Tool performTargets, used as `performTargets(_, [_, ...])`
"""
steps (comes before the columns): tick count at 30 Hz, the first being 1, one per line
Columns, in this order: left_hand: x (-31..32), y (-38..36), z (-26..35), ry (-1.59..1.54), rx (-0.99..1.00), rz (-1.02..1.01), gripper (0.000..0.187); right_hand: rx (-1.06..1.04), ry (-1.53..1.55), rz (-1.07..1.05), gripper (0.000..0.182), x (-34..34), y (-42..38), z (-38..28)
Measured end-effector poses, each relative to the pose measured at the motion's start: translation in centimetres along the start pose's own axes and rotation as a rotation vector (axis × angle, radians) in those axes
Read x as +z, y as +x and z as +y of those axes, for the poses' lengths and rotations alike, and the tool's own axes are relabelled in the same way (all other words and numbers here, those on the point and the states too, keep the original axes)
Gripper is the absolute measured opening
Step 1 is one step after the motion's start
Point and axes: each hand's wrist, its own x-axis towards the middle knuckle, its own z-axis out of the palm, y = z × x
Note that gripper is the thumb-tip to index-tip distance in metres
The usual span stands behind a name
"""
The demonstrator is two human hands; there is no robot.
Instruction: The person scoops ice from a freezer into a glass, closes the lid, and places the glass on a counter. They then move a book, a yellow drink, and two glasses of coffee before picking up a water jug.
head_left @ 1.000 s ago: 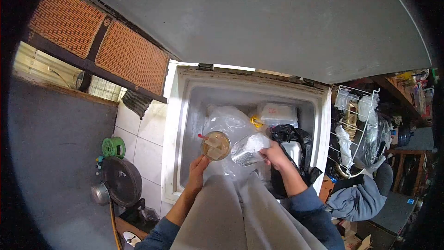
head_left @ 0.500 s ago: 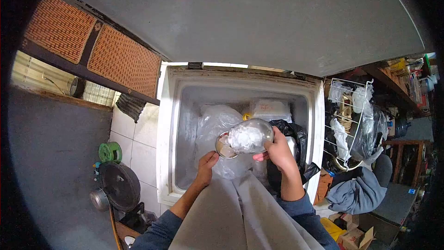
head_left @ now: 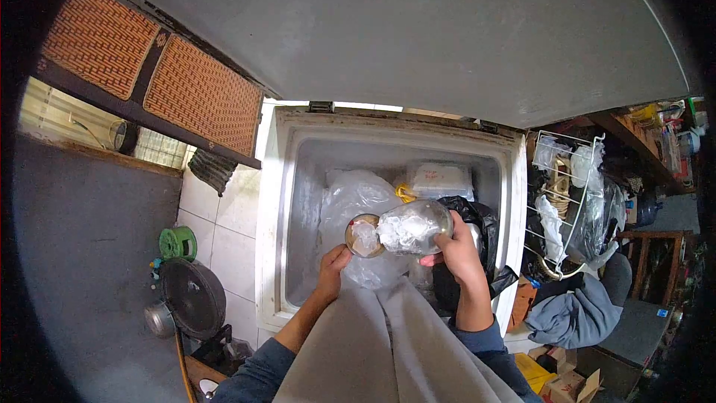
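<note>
My left hand point(head_left: 333, 270) is closed on the near-left rim of a small round cup point(head_left: 363, 254). Whitish lumps that look like ice point(head_left: 365, 236) lie inside the cup. Tilted toward it, with its mouth end at the cup's right side, is a clear rounded glass jar point(head_left: 429, 227) partly filled with white ice. The fingers of my right hand point(head_left: 461, 250) wrap round the jar's base end. Both vessels are held above the open chest freezer point(head_left: 266, 254), over a clear plastic bag point(head_left: 350, 190).
Inside the freezer are a white labelled box point(head_left: 440, 177) and a black plastic bag point(head_left: 485, 231). The raised lid point(head_left: 403, 37) spans the top. A wire rack point(head_left: 570, 179) stands right; a stove burner with a black pan point(head_left: 195, 297) is left.
White ice has shifted from the jar toward its mouth and into the cup. The jar has moved slightly right and down, and more of the cup's inside shows.
</note>
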Motion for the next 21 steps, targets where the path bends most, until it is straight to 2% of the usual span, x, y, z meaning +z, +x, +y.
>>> performTargets(3, [0.0,0.0,0.7,-0.031,-0.028,-0.019,0.026,-0.015,0.030,0.028,0.037,-0.1,0.0,0.4])
performTargets(5, [-1.3,0.6,-1.1,-0.039,-0.035,-0.116,0.040,-0.031,0.064,0.059,0.037,0.0,0.0,0.4])
performTargets(6, [-1.2,0.6,-1.3,-0.041,-0.033,-0.112,0.040,-0.035,0.055,0.041,0.036,0.2,-0.1,0.4])
performTargets(8, [-0.3,0.3,0.0,-0.032,-0.019,-0.041,0.029,-0.036,0.046,0.026,0.036,0.4,-0.3,0.3])
performTargets(11, [-1.0,0.4,-0.7,-0.071,-0.057,-0.097,0.039,0.010,-0.048,0.013,0.036,0.5,-0.3,0.1])
performTargets(18, [-0.9,0.1,0.4,0.033,-0.035,-0.086,0.034,-0.018,0.093,0.050,0.035,0.0,-0.1,1.0])
performTargets(21, [-0.9,-0.1,0.1,-0.104,-0.068,-0.086,0.031,-0.019,0.152,0.070,0.039,-0.3,-0.6,0.7])
